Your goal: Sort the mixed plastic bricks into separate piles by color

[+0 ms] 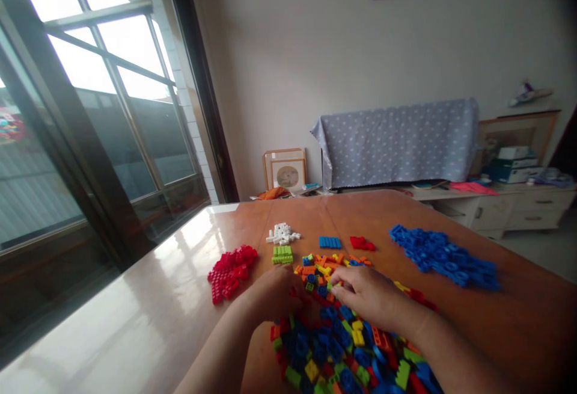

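Note:
A large mixed pile of plastic toy building bricks (358, 337) in red, blue, yellow, green and orange spreads in front of me. My left hand (282, 293) reaches down into its left side, beside some red bricks; the fingertips are hidden, so any hold is unclear. Over the upper right part of the pile is my right hand (367, 290), its fingers bent with a gap between them and the thumb, next to small yellow and green bricks. Lime green bricks (282, 254) lie in a neat block just beyond my left hand.
Sorted groups stand around the pile on the brown table (180, 328): red bricks (231, 270) at left, white pieces (283, 233), a blue row (330, 242) and a few red pieces (362, 243) behind, blue pieces (444, 255) at right. A cloth-covered object (396, 144) stands beyond.

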Demonstrator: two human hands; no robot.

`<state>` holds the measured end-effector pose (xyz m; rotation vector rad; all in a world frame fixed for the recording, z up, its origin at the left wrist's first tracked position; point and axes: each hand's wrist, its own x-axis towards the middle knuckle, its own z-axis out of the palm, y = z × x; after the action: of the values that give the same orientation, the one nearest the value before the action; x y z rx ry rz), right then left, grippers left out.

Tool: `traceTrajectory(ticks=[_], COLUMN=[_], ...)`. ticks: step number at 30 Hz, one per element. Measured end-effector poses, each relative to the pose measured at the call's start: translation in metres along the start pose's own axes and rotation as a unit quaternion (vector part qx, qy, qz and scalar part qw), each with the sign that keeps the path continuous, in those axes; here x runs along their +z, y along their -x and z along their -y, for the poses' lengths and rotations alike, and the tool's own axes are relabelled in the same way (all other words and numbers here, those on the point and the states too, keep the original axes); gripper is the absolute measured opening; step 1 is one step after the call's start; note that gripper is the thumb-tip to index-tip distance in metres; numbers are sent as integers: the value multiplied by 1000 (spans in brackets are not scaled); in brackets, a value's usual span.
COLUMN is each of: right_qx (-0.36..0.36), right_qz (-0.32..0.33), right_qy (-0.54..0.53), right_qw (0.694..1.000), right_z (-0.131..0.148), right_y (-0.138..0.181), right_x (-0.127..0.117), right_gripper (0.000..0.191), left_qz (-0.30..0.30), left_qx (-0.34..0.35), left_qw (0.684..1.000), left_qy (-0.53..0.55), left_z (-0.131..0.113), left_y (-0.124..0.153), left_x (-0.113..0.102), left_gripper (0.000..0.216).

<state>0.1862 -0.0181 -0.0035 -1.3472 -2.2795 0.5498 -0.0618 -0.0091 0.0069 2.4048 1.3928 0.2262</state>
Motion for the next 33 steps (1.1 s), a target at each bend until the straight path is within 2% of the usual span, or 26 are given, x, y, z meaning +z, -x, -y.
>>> traceTrajectory(ticks=[4,10,15,17,20,23,27,30,33], right_qx=[-20,-54,-80,-65,-28,2,61,84,108], right_qz=[-25,-55,-32,-26,-33,-86,-214,-294,-328], right_qy=[-9,-31,-61,-79,-154,-253,-355,-393,-411], right_qw=[999,997,994,994,987,964,908,867,844], right_z=[-3,3,7,5,1,-3,-11,-22,-35], right_y=[-2,-2,-2,-4,-4,-3,0,0,-4], right_x=[2,2,9,10,1,-19,-47,-60,-66], right_gripper=[19,21,16,12,16,25,39,36,31], left_qz=[-40,-42,-48,-72,-152,-210,-221,-222,-220], left_qx=[2,27,31,37,52,41,31,33,35], left_qw=[999,990,977,971,964,963,970,973,974], left_qy=[17,130,206,225,210,162,96,60,43], left_z=[-4,-17,-26,-25,-19,-10,-3,-3,-3], left_y=[-4,-7,-9,-10,-12,-13,-11,-9,-8], left_x=[6,14,17,18,18,17,14,12,11], left_gripper=[14,17,14,16,23,23,20,17,13])
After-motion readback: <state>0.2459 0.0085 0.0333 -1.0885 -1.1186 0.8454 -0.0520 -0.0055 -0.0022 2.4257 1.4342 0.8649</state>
